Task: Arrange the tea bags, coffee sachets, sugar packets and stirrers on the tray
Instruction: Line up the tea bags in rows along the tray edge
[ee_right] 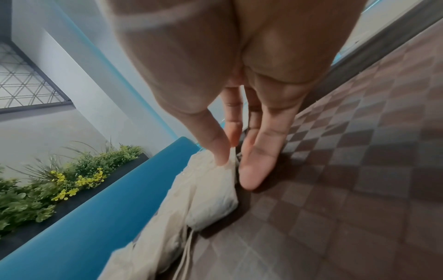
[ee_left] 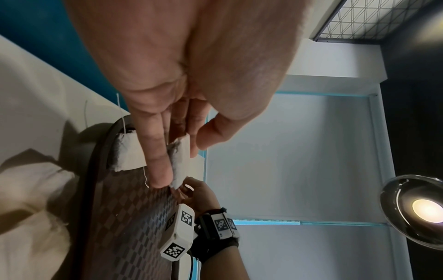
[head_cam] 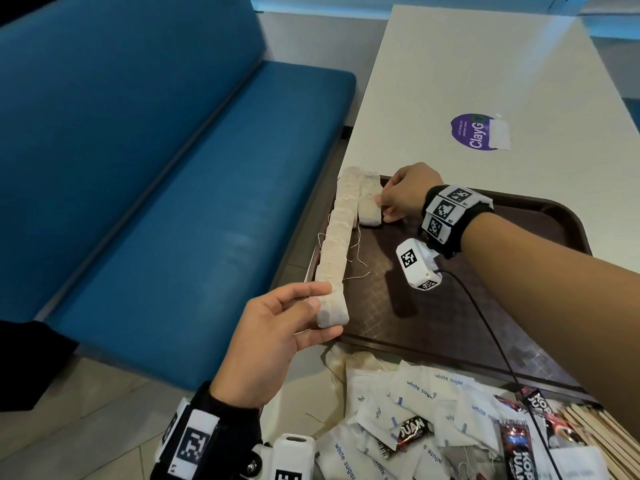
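A long row of tea bags [head_cam: 337, 237] lies along the left edge of the brown tray [head_cam: 467, 306]. My left hand [head_cam: 327, 310] pinches its near end between thumb and fingers; in the left wrist view, my left hand [ee_left: 184, 161] has that end bag [ee_left: 179, 161] between them. A shorter stack of tea bags [head_cam: 370, 206] sits beside the row at the tray's far left corner. My right hand [head_cam: 382, 209] touches its side. In the right wrist view, my right hand [ee_right: 236, 170] has thumb and straight fingers against the stack [ee_right: 210, 191].
White sugar packets [head_cam: 419, 393], dark coffee sachets [head_cam: 414, 432] and wooden stirrers [head_cam: 595, 441] lie heaped on the table in front of the tray. A black cable [head_cam: 491, 334] crosses the tray. A blue bench [head_cam: 173, 202] runs along the table's left side.
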The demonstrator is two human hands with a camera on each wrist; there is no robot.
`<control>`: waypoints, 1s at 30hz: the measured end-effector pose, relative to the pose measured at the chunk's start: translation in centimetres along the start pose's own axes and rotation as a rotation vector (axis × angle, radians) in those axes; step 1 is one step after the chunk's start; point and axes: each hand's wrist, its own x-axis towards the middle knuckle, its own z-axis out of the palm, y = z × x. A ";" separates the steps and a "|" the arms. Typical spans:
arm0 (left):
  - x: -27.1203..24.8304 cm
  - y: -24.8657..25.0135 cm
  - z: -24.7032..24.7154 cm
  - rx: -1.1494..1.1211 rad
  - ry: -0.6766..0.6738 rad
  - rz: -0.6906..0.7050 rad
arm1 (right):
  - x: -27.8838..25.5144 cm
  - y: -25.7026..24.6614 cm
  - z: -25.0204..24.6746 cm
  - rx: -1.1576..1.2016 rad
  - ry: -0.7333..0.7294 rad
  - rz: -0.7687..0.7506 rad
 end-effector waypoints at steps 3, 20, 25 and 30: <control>-0.2 0.1 0.0 0.001 -0.001 0.012 | -0.3 0.0 0.0 0.001 -0.044 0.005; -1.3 0.8 1.2 0.163 -0.049 0.291 | -15.2 -0.3 0.3 -0.182 -0.412 -0.607; -1.1 0.3 1.7 0.177 -0.045 0.267 | -14.3 1.0 0.0 -0.039 -0.377 -0.645; -1.5 0.4 0.7 0.740 0.062 0.357 | -10.8 1.6 -1.4 0.042 -0.156 -0.547</control>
